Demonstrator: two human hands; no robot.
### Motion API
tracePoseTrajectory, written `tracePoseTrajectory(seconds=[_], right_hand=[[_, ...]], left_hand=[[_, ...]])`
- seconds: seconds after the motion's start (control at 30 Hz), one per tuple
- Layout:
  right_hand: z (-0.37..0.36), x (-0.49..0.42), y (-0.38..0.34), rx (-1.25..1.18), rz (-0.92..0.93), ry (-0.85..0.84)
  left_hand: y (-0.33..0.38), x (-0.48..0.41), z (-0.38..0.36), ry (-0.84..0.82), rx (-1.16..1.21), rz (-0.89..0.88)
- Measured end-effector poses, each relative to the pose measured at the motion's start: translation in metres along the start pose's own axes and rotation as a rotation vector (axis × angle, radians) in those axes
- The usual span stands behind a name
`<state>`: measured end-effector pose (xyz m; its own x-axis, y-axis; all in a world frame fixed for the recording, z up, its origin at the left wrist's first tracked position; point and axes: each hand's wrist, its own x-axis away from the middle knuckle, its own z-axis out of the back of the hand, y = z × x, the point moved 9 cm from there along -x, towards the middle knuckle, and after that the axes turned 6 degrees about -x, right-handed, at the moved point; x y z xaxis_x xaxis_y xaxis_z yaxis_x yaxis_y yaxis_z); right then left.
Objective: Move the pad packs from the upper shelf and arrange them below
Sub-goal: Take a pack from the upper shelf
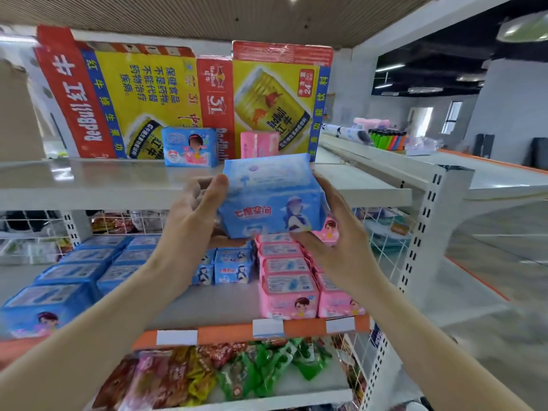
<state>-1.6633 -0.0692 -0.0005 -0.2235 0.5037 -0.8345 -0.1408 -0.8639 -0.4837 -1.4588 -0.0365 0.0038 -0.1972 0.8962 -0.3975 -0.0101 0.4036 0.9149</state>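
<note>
Head view: both hands hold one light-blue pad pack (271,200) in the air, just in front of the near edge of the upper shelf (89,176) and above the lower shelf (225,307). The left hand (195,215) clasps the pack's left end, thumb on its top face and fingers curled behind. The right hand (335,232) grips the right end, fingers wrapped round the side and thumb under the bottom edge. On the upper shelf, a blue pack (189,146) and a pink pack (259,143) stand upright against Red Bull cartons (133,99). On the lower shelf, rows of large blue packs (71,274) lie at left, small blue packs (234,269) stand in the middle, and pink packs in rows (287,286) sit at right. Snack packets (222,372) fill the shelf beneath.
</note>
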Motion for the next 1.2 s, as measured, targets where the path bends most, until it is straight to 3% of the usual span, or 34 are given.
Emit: tracePoseTrajectory(seconds=[0.2, 0.27, 0.4, 0.47, 0.63, 0.73, 1.2], right_hand=[[0.028, 0.015, -0.004, -0.132, -0.170, 0.059], [0.035, 0.019, -0.008, -0.146, -0.210, 0.108], [0.042, 0.020, -0.022, -0.118, -0.236, 0.194], [0.040, 0.024, -0.025, -0.190, -0.264, 0.226], [0.011, 0.040, -0.020, -0.113, -0.347, 0.185], [-0.009, 0.053, -0.008, -0.111, -0.415, 0.162], [-0.097, 0.062, 0.042, 0.011, -0.583, 0.086]], left_hand=[[0.006, 0.029, -0.022, -0.200, 0.093, -0.104], [0.010, 0.041, -0.023, -0.204, -0.055, -0.205], [0.023, 0.057, -0.019, -0.033, -0.594, -0.431], [0.025, 0.065, -0.018, 0.023, -0.685, -0.493], [-0.003, 0.071, 0.001, 0.145, -0.422, -0.256], [-0.021, 0.076, 0.016, 0.218, -0.428, -0.221], [-0.095, 0.054, 0.085, 0.188, -0.505, -0.005]])
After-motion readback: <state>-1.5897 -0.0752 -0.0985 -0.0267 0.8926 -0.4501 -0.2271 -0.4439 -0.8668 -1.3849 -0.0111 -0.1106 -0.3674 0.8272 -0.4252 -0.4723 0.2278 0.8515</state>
